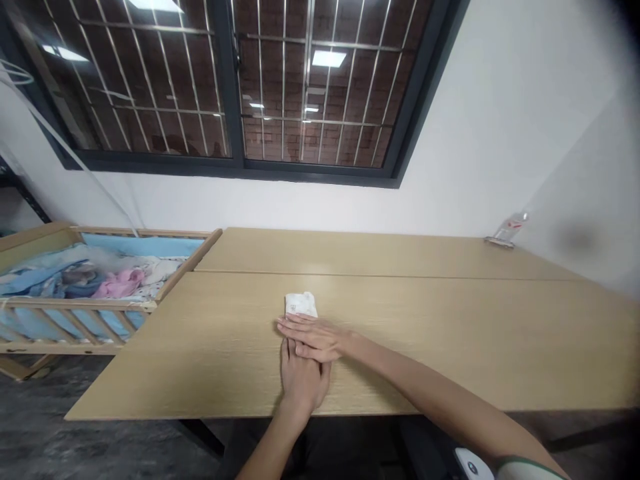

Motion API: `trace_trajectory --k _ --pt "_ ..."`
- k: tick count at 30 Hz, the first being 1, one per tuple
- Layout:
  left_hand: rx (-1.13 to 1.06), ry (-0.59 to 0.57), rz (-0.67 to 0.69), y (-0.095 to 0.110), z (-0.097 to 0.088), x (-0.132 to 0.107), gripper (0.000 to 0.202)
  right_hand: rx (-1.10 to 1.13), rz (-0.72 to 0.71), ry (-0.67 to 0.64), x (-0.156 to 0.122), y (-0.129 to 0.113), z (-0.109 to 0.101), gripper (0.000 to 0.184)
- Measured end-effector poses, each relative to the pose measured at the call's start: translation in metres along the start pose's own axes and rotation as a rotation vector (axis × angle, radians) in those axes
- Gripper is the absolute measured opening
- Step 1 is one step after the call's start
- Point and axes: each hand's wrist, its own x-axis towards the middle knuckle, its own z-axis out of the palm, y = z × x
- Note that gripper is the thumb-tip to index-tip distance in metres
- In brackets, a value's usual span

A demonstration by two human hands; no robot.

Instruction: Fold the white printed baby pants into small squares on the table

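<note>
A small white folded piece (301, 303), perhaps cloth or a diaper, lies on the wooden table (425, 333) near its middle. Faint print shows on it, and its near part is hidden beneath my hands. My right hand (316, 339) rests flat across the near end of this white piece, fingers stretched out to the left. Under it, my left hand (303, 380) lies palm down with its fingers pointing away from me. Its fingertips are partly covered by the right hand. Neither hand is closed around anything.
Left of the table stands a wooden crib (100, 307) with blue lining, holding blue and pink fabrics (120, 283). A clear plastic packet (507, 230) sits at the table's back right corner. Behind is a white wall (300, 207) below a barred window (320, 87).
</note>
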Motion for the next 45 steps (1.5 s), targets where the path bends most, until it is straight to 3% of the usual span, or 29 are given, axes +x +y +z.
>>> trace_trajectory --k 8,12,17,25,29,31,34,38,41,45 --pt "-0.008 0.086 -0.033 -0.005 0.009 -0.004 0.073 0.034 0.063 0.055 0.007 0.031 -0.008 0.054" --pt "0.019 0.043 -0.057 -0.005 0.008 -0.002 0.077 0.020 0.135 0.014 0.017 0.052 -0.014 0.055" --pt "0.030 0.021 -0.052 -0.007 0.007 -0.002 0.077 0.020 0.173 0.084 0.028 0.076 -0.020 0.056" --pt "0.054 0.018 -0.060 -0.007 0.004 -0.002 0.075 -0.063 0.220 0.126 0.035 0.102 -0.022 0.068" --pt "0.094 0.006 -0.055 -0.006 0.002 -0.002 0.075 -0.033 0.288 0.139 0.038 0.104 -0.023 0.078" --pt "0.126 0.007 -0.036 -0.008 -0.004 -0.001 0.073 0.015 0.354 0.216 0.039 0.101 -0.027 0.081" --pt "0.146 -0.009 -0.036 -0.015 -0.025 0.007 0.066 0.114 0.460 0.481 0.038 0.100 -0.034 0.079" --pt "0.209 -0.089 -0.201 -0.032 -0.059 0.033 0.052 0.198 0.574 0.803 0.034 0.106 -0.033 0.068" --pt "0.266 -0.183 -0.303 -0.045 -0.068 0.057 0.054 0.228 0.607 0.844 0.029 0.109 -0.023 0.046" --pt "0.247 -0.238 -0.326 -0.053 -0.058 0.081 0.056 0.334 0.533 0.734 0.024 0.110 -0.004 0.025"
